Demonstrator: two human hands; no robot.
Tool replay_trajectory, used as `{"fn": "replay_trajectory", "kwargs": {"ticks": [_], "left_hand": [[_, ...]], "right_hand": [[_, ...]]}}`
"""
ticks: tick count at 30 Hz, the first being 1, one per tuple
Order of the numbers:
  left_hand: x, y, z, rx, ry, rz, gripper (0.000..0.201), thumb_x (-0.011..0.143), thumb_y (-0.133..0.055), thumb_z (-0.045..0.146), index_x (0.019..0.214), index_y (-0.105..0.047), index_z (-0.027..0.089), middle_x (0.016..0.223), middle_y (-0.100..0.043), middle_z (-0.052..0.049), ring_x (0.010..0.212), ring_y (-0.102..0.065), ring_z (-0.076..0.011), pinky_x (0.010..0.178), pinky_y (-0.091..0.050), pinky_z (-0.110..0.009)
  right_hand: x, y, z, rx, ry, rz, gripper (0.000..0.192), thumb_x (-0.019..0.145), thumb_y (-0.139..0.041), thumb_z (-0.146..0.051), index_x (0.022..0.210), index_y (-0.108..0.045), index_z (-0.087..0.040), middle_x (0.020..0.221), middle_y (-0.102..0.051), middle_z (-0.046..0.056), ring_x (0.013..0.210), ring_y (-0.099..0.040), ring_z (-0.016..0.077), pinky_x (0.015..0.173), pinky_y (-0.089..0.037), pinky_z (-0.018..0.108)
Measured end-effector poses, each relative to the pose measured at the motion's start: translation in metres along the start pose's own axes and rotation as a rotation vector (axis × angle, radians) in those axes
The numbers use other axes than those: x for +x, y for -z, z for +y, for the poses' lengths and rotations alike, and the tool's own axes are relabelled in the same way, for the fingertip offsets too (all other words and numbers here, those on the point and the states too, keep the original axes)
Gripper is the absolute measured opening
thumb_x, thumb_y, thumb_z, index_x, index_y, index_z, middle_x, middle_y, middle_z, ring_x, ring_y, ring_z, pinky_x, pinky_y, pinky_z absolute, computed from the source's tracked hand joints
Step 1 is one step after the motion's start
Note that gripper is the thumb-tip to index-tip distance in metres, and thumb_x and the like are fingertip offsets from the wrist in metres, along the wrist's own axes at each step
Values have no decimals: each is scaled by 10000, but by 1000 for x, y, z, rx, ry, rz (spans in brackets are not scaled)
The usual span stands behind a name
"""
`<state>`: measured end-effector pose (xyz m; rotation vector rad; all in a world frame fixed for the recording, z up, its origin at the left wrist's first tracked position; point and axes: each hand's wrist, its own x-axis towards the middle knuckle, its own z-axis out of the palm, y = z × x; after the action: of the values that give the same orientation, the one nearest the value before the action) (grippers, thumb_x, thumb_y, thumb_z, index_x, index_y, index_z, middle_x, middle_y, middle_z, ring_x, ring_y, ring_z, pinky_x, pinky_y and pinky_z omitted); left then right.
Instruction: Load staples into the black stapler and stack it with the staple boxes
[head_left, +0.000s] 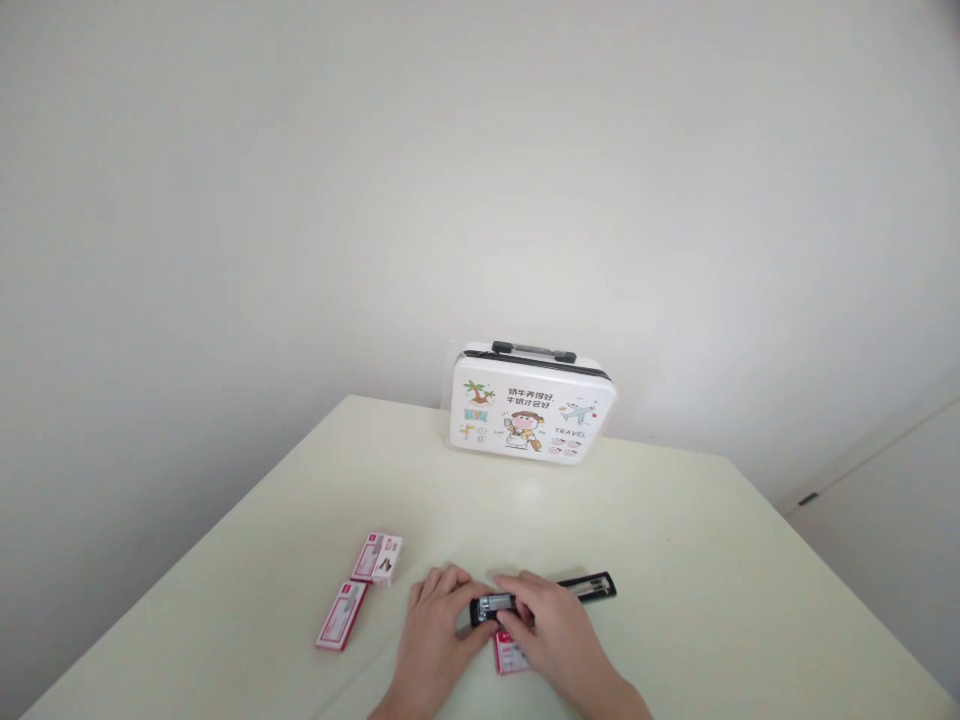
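A black stapler (551, 595) lies opened out flat near the table's front edge. My left hand (435, 630) rests curled against its left end. My right hand (555, 635) covers its middle, with fingertips on the metal part at that left end. Partly under my right hand lies a small red-and-white staple box (508, 655). Two more red-and-white staple boxes sit left of my hands: one (378, 557) farther back, one (342, 614) nearer me.
A small white suitcase (529, 403) with cartoon travel prints and a black handle stands at the back of the cream table (675, 560), against the white wall. A pale cabinet (892, 520) stands to the right of the table.
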<state>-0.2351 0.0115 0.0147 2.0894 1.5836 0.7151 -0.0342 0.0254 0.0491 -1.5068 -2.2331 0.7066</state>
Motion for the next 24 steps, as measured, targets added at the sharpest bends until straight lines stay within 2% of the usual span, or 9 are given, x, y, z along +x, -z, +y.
{"fn": "replay_trajectory", "kwargs": {"ticks": [2, 4, 7, 12, 14, 17, 20, 22, 24], "left_hand": [[0, 0, 0, -10, 25, -8, 276, 849, -779, 398, 1120, -724, 396, 1063, -662, 12, 1052, -570, -235, 888, -364, -369], [1, -1, 0, -17, 49, -14, 287, 818, -810, 379, 1094, -733, 390, 1066, -665, 18, 1061, -565, -232, 897, -356, -362], [1, -1, 1, -23, 55, -22, 275, 808, -818, 374, 1070, -738, 389, 1063, -669, 23, 1062, -561, -230, 897, -351, -356], [0, 0, 2, -20, 60, -20, 278, 820, -802, 349, 1086, -733, 389, 1084, -665, 17, 1077, -550, -237, 904, -348, -360], [0, 0, 1, -19, 60, -27, 283, 829, -795, 358, 1101, -728, 389, 1099, -664, 16, 1083, -548, -237, 910, -344, -361], [0, 1, 0, -22, 51, -48, 285, 842, -785, 379, 1119, -718, 390, 1126, -659, 21, 1096, -545, -230, 916, -335, -357], [1, 3, 0, -22, 38, -70, 278, 856, -773, 385, 1127, -714, 402, 1142, -657, 27, 1106, -544, -225, 920, -329, -355], [1, 3, 0, -18, 32, -77, 268, 868, -759, 390, 1131, -713, 415, 1152, -653, 27, 1114, -541, -226, 925, -327, -359], [1, 3, 1, -11, 30, -79, 262, 877, -744, 393, 1137, -714, 416, 1159, -651, 19, 1119, -538, -232, 927, -329, -365]], "right_hand": [[-3, -1, 2, -5, -64, 66, 233, 933, -597, -322, 1140, -698, -283, 776, -652, -28, 733, -614, 169, 711, -393, 265], [-7, -4, 4, -22, -134, 124, 193, 975, -526, -361, 989, -685, -253, 740, -645, -17, 715, -607, 176, 688, -376, 277], [-12, -11, 3, -8, -187, 131, 276, 1003, -461, -397, 887, -655, -239, 743, -656, 3, 704, -604, 185, 657, -355, 287], [-23, -26, 13, 343, -131, 34, 374, 987, -477, -526, 1101, -693, -243, 695, -595, -18, 650, -543, 171, 630, -365, 280], [-32, -25, 28, 503, -156, 27, 457, 952, -496, -615, 1051, -703, -220, 697, -579, -14, 648, -513, 165, 614, -371, 274], [-49, -13, 55, 619, -297, 80, 535, 834, -598, -730, 813, -688, -203, 677, -584, -1, 641, -500, 165, 613, -397, 282], [-57, 8, 71, 732, -444, 173, 579, 751, -672, -759, 938, -726, -214, 688, -614, 5, 615, -513, 174, 598, -424, 304], [-55, 23, 72, 811, -414, 193, 580, 767, -694, -717, 1066, -724, -221, 780, -659, 25, 683, -570, 197, 648, -463, 325], [-46, 35, 69, 833, -289, 166, 529, 793, -721, -648, 1091, -717, -211, 899, -693, 51, 820, -615, 227, 748, -488, 348]]}}
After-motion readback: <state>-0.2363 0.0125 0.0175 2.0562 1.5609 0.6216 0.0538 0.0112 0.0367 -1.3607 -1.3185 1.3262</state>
